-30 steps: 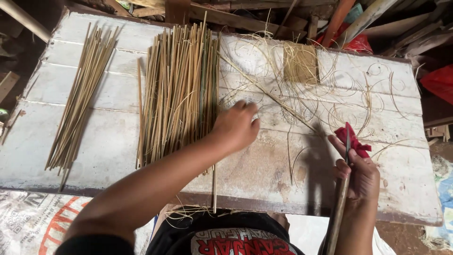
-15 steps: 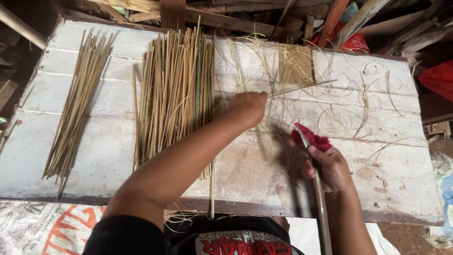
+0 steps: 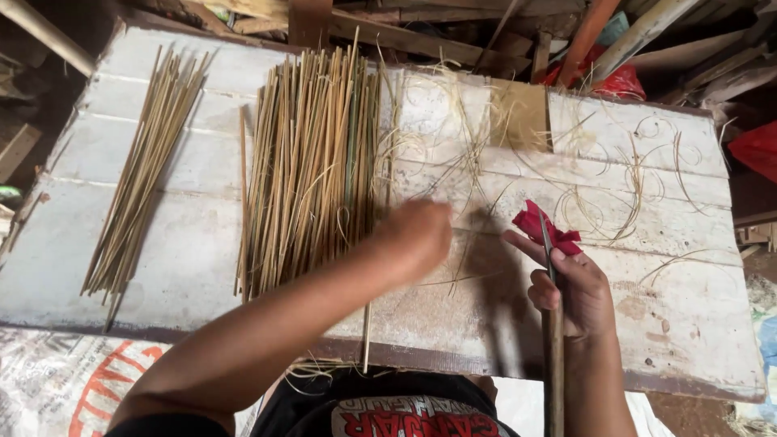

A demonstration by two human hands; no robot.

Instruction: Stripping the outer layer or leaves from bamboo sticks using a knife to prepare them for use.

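My left hand [image 3: 417, 235] is blurred over the white plank table [image 3: 688, 324], at the near right edge of a big pile of thin bamboo sticks [image 3: 312, 162]. The blur hides whether it grips anything. My right hand [image 3: 571, 283] is closed around a long knife [image 3: 553, 364] held upright. A red cloth [image 3: 544, 226] is wrapped near the top of the blade, above my fingers. One loose stick [image 3: 367, 340] pokes over the table's front edge below my left arm.
A smaller bundle of sticks [image 3: 146, 170] lies on the table's left side. Curly bamboo shavings [image 3: 615, 186] are scattered across the right half. Scrap wood and a red bag [image 3: 619, 81] crowd the far edge. A printed sack [image 3: 73, 380] lies at lower left.
My left hand went up toward the shavings, then pulled back toward me beside the big pile. My right hand with the knife shifted left and stayed closed.
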